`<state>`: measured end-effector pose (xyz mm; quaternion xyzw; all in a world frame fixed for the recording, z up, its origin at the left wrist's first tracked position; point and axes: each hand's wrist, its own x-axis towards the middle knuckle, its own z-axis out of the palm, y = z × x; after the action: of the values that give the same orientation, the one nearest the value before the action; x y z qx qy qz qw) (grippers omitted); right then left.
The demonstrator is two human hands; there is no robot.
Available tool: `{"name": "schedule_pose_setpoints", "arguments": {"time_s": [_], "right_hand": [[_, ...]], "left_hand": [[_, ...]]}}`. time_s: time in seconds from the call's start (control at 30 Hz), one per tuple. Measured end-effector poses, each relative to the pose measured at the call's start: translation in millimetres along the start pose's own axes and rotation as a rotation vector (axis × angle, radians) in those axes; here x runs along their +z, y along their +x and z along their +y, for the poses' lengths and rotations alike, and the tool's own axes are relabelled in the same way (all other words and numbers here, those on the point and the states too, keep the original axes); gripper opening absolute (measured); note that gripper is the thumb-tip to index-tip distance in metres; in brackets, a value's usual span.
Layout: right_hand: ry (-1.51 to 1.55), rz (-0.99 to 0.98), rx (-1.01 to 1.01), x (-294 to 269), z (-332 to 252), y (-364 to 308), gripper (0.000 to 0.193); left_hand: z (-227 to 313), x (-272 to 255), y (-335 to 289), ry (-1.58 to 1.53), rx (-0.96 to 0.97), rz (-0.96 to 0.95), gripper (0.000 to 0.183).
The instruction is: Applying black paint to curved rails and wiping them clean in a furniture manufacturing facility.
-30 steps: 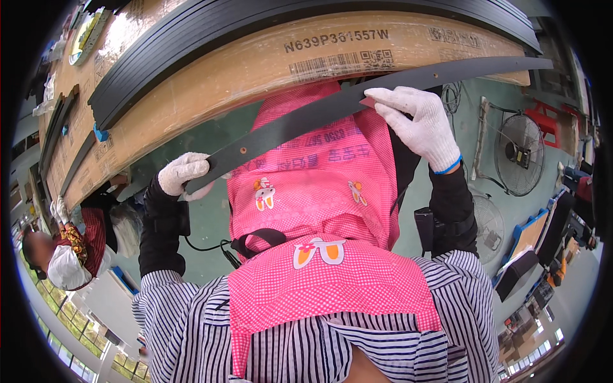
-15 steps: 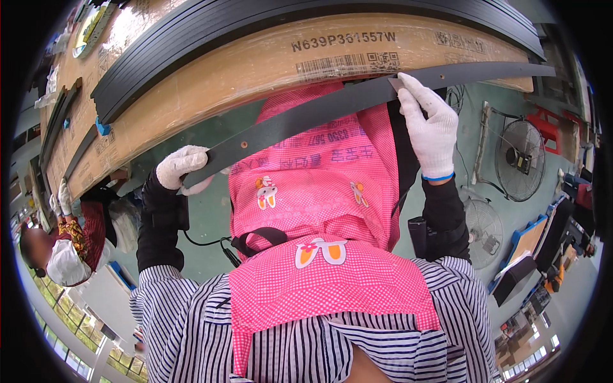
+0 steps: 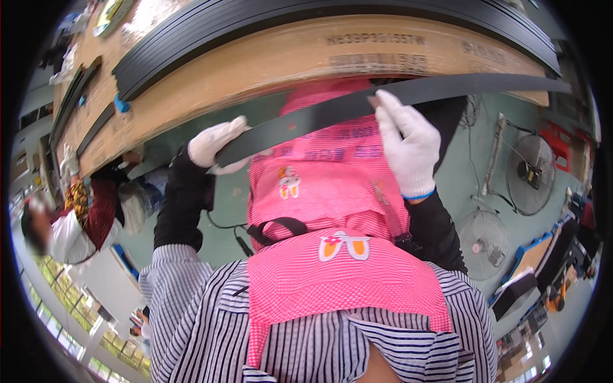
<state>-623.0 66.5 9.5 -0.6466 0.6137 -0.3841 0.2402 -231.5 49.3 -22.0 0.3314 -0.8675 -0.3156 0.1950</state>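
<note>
Room: a workshop with a green floor [image 3: 225, 195]; two fans [image 3: 531, 171] [image 3: 483, 244] and a red stool [image 3: 557, 145] stand at the right of the frame, and another person [image 3: 80, 237] is at the far left.
Work surface: cardboard [image 3: 268, 82] under shiny clear wrap spans the top of the frame, carrying a stack of black strips [image 3: 172, 54] with a blue piece [image 3: 121, 103] by its left end.
Black strip [image 3: 319, 116]: it crosses the upper middle in front of the pink apron [image 3: 345, 287], rising from centre left to its far tip at the upper right; whether it rests on the cardboard edge, I cannot tell.
Left hand [image 3: 216, 143]: white-gloved, gripping the strip's near end, fingers above and thumb below.
Right hand [image 3: 412, 145]: white-gloved, pinching a small reddish-brown piece [image 3: 374, 101] in its fingertips at the strip's upper edge, right of centre.
Step in hand: judging by the pose, the piece is being rubbed along the strip's face; blur hides the exact contact.
Next move: it would seem to call for a firm left grip and light, even pressure from the right fingertips, as the long far part could sway.
</note>
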Motion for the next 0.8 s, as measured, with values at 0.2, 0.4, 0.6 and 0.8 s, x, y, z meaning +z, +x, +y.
{"name": "schedule_pose_setpoints", "arguments": {"time_s": [0.2, 0.4, 0.6, 0.8], "right_hand": [[0.043, 0.138, 0.078, -19.8, 18.0, 18.1, 0.027], [-0.048, 0.114, -0.100, 11.0, -6.5, -1.6, 0.021], [-0.259, -0.069, -0.347, 10.1, -21.9, -1.3, 0.024], [-0.470, 0.419, 0.146, -146.3, 160.8, 75.4, 0.034]], "left_hand": [[30.3, -15.9, 33.1, -0.775, -0.752, -0.268, 0.080], [34.7, -10.2, 51.4, -1.106, -0.717, -0.395, 0.080], [45.0, -29.4, 22.5, -1.053, -0.861, -0.440, 0.061], [-2.2, -83.0, -49.9, -0.974, -1.022, -0.504, 0.051]]}}
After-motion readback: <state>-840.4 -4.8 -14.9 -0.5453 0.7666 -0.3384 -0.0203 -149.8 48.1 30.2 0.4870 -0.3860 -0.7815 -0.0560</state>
